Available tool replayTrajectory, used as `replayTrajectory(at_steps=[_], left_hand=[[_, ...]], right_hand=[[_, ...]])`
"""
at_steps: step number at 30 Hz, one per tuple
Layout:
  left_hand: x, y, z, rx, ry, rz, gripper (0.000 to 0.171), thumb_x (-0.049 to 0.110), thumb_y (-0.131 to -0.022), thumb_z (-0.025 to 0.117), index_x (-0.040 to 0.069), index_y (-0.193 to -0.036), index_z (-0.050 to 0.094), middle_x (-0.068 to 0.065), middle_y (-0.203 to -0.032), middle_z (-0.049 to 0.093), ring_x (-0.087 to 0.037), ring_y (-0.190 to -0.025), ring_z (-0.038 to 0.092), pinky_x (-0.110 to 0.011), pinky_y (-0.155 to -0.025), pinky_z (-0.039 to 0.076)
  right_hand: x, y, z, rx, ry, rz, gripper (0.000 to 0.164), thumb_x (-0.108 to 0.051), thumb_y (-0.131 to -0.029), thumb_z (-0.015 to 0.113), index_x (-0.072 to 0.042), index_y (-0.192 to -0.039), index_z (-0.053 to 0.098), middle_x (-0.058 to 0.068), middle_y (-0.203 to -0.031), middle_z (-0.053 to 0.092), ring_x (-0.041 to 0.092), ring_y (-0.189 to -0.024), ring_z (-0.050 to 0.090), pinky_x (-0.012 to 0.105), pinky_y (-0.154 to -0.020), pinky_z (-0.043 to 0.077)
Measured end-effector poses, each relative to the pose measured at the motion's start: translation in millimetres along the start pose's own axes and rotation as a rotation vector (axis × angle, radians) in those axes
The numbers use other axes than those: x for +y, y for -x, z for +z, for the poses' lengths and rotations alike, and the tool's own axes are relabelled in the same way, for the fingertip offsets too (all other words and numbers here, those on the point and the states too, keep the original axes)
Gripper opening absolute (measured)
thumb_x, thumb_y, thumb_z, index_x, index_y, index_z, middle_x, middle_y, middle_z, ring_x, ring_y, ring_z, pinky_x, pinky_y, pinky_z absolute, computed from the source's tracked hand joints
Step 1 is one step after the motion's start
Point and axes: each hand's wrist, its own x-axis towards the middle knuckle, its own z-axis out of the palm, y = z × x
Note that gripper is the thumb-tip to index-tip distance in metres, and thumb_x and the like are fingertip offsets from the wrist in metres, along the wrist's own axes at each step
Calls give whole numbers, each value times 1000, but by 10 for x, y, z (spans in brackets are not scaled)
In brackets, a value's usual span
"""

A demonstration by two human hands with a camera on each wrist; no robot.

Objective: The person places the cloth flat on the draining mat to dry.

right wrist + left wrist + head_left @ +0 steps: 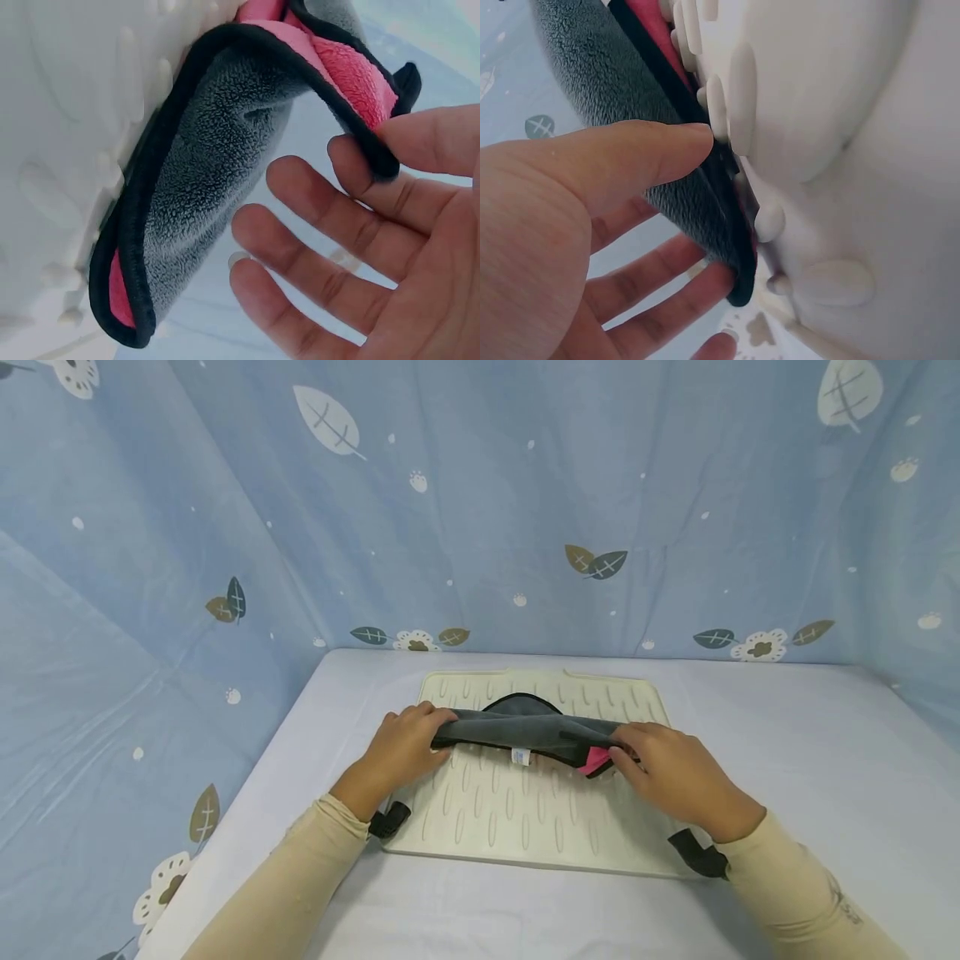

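Observation:
A grey plush cleaning cloth [517,731] with a pink underside and black edging lies partly folded across the ribbed cream mat [495,827]. My left hand [408,743] holds its left end. In the left wrist view the thumb [652,154] lies over the grey cloth [607,75], with fingers on its far side. At the right end, my right hand [671,768] pinches a corner. The right wrist view shows that corner between thumb and index finger, other fingers spread apart, and pink lining [352,79] turned outward. A small white label [521,757] hangs from the near edge.
The mat rests on a table with a white cover [450,910]. Blue curtains [480,510] with leaf and flower prints hang behind and at both sides. Black straps [390,820] show at the wrists, below the beige sleeves [292,877].

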Motion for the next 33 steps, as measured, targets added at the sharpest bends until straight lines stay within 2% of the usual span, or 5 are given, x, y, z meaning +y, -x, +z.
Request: replayTrajectory(at_steps=[5, 10, 15, 22, 33], left_hand=[[9, 2, -20, -46, 10, -24, 53, 28, -87, 79, 19, -136, 61, -8, -123, 64, -30, -114, 62, -56, -94, 47], [13, -2, -28, -63, 11, -29, 53, 27, -88, 79, 20, -137, 60, -7, -125, 63, -30, -117, 61, -55, -95, 46], [11, 1, -22, -70, 0, -18, 53, 26, -86, 80, 19, -135, 61, -8, -122, 63, -31, -113, 61, -55, -92, 47], [-4, 4, -18, -41, -18, -26, 47, 25, -90, 76, 20, -134, 62, -10, -126, 59, -31, -112, 58, -53, -90, 47], [-61, -20, -9, -20, -9, -137, 45, 28, -98, 64, 16, -141, 56, -15, -129, 62, -35, -115, 60, -56, -92, 47]], right_hand=[[31, -8, -6, -19, -1, 70, 25, -17, -98, 55, -20, -73, 55, -7, -68, 48, 11, -64, 44, 28, -57, 37], [55, -18, 0, -45, -8, 116, 29, -18, -99, 53, -19, -70, 53, -6, -66, 47, 11, -61, 43, 28, -54, 35], [81, -10, 22, -89, -22, 118, 27, -17, -97, 58, -18, -71, 54, -5, -66, 46, 11, -60, 41, 28, -53, 34], [118, -5, 76, -85, 48, 59, 19, -14, -88, 70, -19, -74, 57, -7, -68, 47, 11, -63, 41, 29, -55, 35], [122, -9, 93, -172, -14, 89, 9, -11, -88, 73, -15, -89, 65, -6, -66, 49, 10, -59, 43, 28, -53, 35]])
